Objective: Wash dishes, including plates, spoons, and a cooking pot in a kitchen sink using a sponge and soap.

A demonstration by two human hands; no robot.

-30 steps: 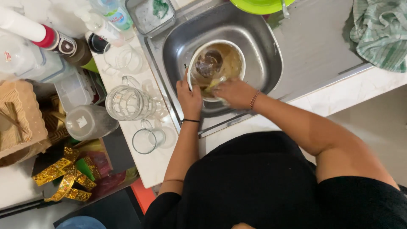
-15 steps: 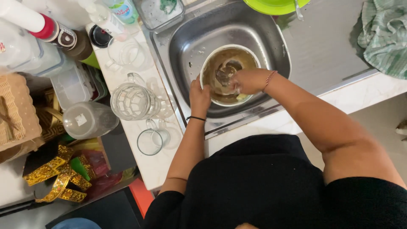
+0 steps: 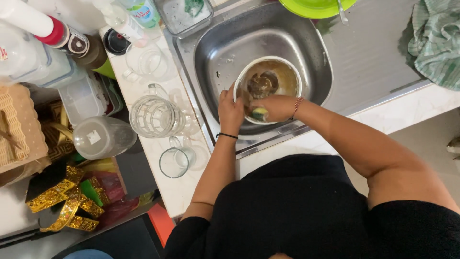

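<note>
A white bowl (image 3: 287,67) with brown murky water stands in the steel sink (image 3: 230,43). My left hand (image 3: 230,112) grips the bowl's near-left rim. My right hand (image 3: 273,108) presses a yellow-green sponge (image 3: 259,114) against the near inner side of the bowl. A dark lump shows under the water in the middle of the bowl.
Left of the sink on the white counter (image 3: 172,187) stand a patterned glass jug (image 3: 155,116), a small glass mug (image 3: 173,162), another glass mug (image 3: 146,60) and several bottles. A green plate (image 3: 316,6) and a checked cloth (image 3: 438,38) lie at the back right.
My right hand has slid with the sponge from the bowl's middle to its near edge. The left hand stays on the rim. The view has shifted slightly.
</note>
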